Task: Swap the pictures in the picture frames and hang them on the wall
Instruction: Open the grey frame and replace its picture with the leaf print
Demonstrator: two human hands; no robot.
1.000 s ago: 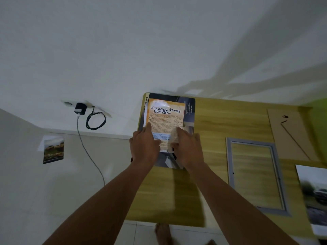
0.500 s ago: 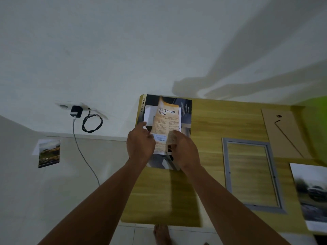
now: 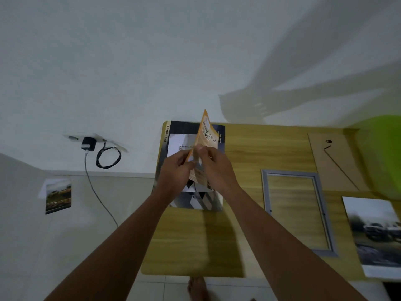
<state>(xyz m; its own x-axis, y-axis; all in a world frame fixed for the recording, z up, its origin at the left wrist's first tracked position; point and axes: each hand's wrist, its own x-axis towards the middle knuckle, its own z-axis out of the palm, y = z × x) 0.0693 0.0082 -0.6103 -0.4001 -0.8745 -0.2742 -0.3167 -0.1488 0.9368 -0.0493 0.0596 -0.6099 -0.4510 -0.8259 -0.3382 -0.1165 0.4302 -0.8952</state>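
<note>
An orange printed sheet [image 3: 206,135] is lifted on edge above a dark magazine-like picture [image 3: 178,131] lying at the table's far left corner. My left hand [image 3: 175,170] and my right hand [image 3: 217,168] both pinch the sheet's lower part. A grey empty picture frame [image 3: 323,213] lies flat to the right. Its brown backing board [image 3: 334,164] lies behind it. A blurry car photo [image 3: 375,233] rests at the right edge.
The wooden table [image 3: 195,246] stands against a white wall. A charger [image 3: 87,144] with a looped cable is plugged in at the left. A small photo [image 3: 57,196] lies on the floor. A green object [image 3: 384,153] sits at the far right. A bare foot [image 3: 198,287] shows below.
The orange sheet lay flat on the dark picture a second ago. Both hands have raised it and turned it edge-on, uncovering white paper beneath.
</note>
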